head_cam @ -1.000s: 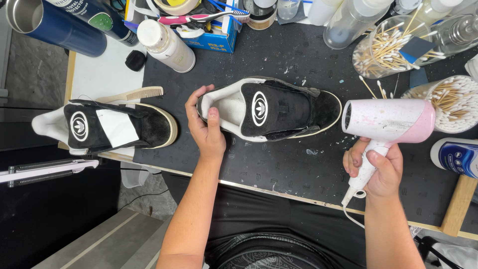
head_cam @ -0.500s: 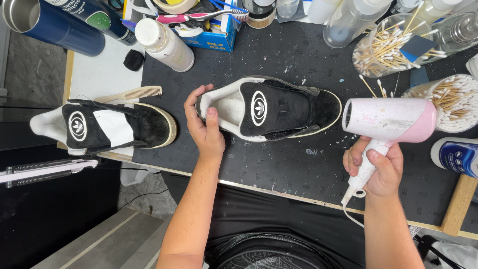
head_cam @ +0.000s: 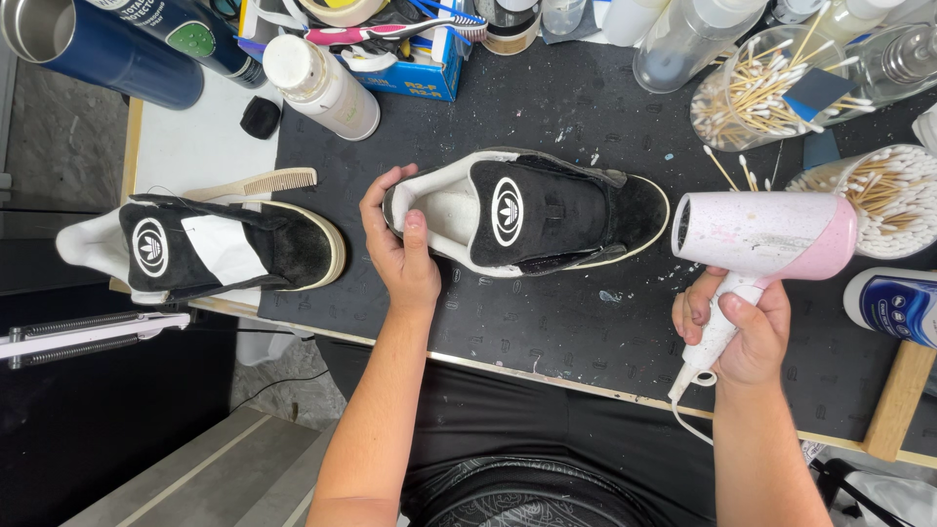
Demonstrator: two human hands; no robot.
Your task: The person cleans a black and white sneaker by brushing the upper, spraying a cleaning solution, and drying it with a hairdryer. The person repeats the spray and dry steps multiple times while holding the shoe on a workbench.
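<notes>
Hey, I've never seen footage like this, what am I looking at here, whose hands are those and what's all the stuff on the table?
There is no machine here. The picture comes from a camera worn on a person's head, looking down at their own two bare hands over a workbench.

The left hand grips the heel of a black shoe with a white lining, lying on a black mat. The right hand holds a pink and white hair dryer by its handle, its nozzle aimed at the toe of that shoe.

A second matching shoe sits at the left edge of the bench, with a wooden comb just behind it. Along the far side stand jars of cotton swabs, a white bottle lying on its side, a blue metal cup and a toothbrush.
</notes>
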